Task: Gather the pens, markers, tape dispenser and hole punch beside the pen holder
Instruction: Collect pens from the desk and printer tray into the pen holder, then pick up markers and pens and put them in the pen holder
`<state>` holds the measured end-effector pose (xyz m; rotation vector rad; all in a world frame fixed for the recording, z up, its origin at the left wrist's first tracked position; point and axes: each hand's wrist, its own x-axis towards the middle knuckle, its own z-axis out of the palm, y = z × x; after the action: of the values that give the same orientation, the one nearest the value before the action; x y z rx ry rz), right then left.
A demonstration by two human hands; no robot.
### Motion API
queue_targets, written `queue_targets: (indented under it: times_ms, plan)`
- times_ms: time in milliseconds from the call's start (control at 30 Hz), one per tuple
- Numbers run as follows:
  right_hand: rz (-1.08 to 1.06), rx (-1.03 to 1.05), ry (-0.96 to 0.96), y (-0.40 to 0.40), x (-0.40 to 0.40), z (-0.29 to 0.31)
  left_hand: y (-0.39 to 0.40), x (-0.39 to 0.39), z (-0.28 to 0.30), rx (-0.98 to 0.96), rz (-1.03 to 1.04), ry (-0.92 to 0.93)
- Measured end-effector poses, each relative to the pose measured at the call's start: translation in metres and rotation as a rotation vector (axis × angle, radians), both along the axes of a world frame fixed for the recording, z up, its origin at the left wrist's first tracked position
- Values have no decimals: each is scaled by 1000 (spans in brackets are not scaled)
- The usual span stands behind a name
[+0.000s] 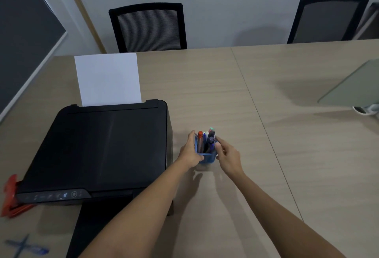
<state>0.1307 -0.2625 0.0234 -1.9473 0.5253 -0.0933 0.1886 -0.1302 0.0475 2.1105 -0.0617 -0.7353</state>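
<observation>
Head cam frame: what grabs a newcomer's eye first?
Mid-table, both hands close on a blue pen holder packed with pens: the left hand grips its side, and the right hand reaches in at the pens. Left of it, a big black printer with a white sheet standing in its rear feed takes up much of the view.

Bare forearms, no sleeves; left hand (189, 153), right hand (228, 156).
</observation>
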Motion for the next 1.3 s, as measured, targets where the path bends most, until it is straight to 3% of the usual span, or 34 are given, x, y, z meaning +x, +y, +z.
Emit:
queue_targets:
  times_ms: [167,333,500,633,833,967,1133,1300]
  plan:
    - [-57,-68,-27,-3,1,36,-3,1,26,54,50,-65]
    - [-60,-155,-124,10,16,92,18,7,80,-127,151,-70]
    - [29,-256,-226,71,39,140,119,-9,139,-386,223,-156]
    - [187,-241,-274,165,49,157,237,-35,152,-413,317,-229]
    - [418,-217,-291,331,40,157,410,-75,107,-237,573,-215]
    - [564,-221,-284,427,22,135,492,-111,57,4,660,-99]
    - [744,-307,-221,504,-7,82,536,-145,-2,446,340,68]
    - [913,-515,168,528,-34,1,543,-164,-57,653,229,145]
